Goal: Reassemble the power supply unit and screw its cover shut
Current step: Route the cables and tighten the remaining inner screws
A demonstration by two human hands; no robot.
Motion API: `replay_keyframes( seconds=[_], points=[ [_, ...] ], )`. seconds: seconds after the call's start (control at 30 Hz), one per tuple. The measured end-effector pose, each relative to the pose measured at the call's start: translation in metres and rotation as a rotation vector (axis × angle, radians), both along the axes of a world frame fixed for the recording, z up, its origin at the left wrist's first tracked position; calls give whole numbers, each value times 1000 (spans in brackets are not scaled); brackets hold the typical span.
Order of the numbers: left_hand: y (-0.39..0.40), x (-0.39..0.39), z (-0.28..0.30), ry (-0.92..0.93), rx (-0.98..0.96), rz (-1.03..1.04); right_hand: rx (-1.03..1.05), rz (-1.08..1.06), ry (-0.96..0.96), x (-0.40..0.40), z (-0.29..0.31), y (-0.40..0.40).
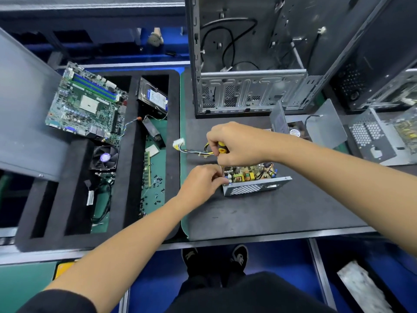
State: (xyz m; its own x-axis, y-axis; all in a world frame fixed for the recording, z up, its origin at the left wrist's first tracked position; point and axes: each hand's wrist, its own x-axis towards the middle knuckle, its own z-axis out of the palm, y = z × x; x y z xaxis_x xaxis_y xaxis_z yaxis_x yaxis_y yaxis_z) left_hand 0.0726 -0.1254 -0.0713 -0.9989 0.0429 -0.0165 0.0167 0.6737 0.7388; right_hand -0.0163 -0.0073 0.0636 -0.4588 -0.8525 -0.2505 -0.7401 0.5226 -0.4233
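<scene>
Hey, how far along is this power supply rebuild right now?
Done: the circuit board sits inside the open power supply case. In hand: the right hand grips a yellow-handled screwdriver pointing down at the case's left corner, where the left hand pinches near the tip. Left: the case is uncovered; a grey metal cover lies behind on the mat, not yet fitted or screwed.
</scene>
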Motion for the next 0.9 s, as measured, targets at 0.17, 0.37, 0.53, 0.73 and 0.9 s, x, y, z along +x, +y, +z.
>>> replay_keyframes(
  seconds=[0.17,0.37,0.53,0.73,0.9],
  points=[
    [-2,3,-5,-50,11,1,-6,-40,-12,3,-4,6],
    [4,3,-8,-42,8,-37,8,-67,-27,5,-8,8],
    [1,6,-14,-70,17,-33,-7,-93,-41,10,-11,14],
    [-2,5,-19,-87,83,24,-14,-107,-28,12,-14,17],
    [1,5,-21,-80,65,18,-7,-109,-32,13,-17,19]
  ],
)
